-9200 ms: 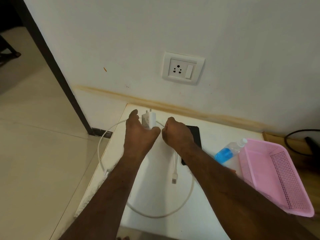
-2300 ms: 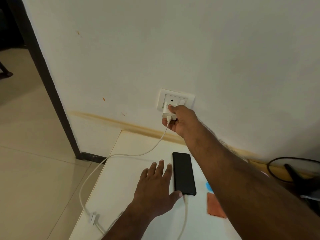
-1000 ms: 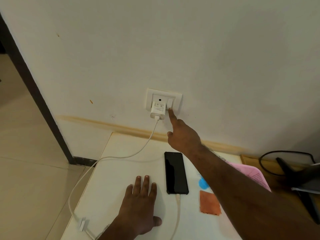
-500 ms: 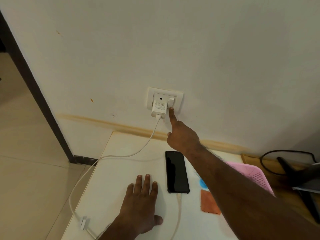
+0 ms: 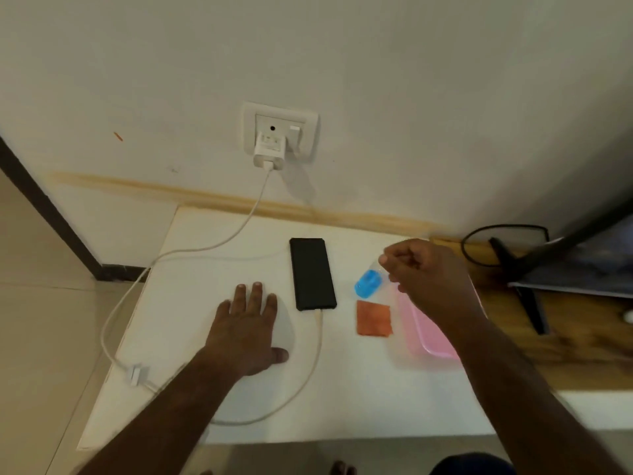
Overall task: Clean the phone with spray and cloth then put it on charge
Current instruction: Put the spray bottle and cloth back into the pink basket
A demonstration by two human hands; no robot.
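The black phone (image 5: 312,273) lies flat on the white table (image 5: 359,389) with the white cable (image 5: 310,368) plugged into its near end. The cable loops off the table's left edge and rises to the white charger (image 5: 269,153) seated in the wall socket (image 5: 279,132). My left hand (image 5: 248,332) rests flat on the table, fingers spread, just left of the phone. My right hand (image 5: 428,279) hovers in the air right of the phone with fingers loosely curled and nothing in it. Below its knuckles lie the blue spray bottle (image 5: 367,283) and the orange cloth (image 5: 373,318).
A pink basket (image 5: 424,341) sits partly under my right forearm at the table's right side. Beyond it is a wooden surface (image 5: 582,351) with a dark monitor stand (image 5: 527,286) and a black cable loop (image 5: 503,245). The dark door frame (image 5: 44,207) borders the floor on the left.
My right hand has pulled back from the socket switch, down and to the right, and now hangs over the spray bottle. The left hand stays flat on the table.
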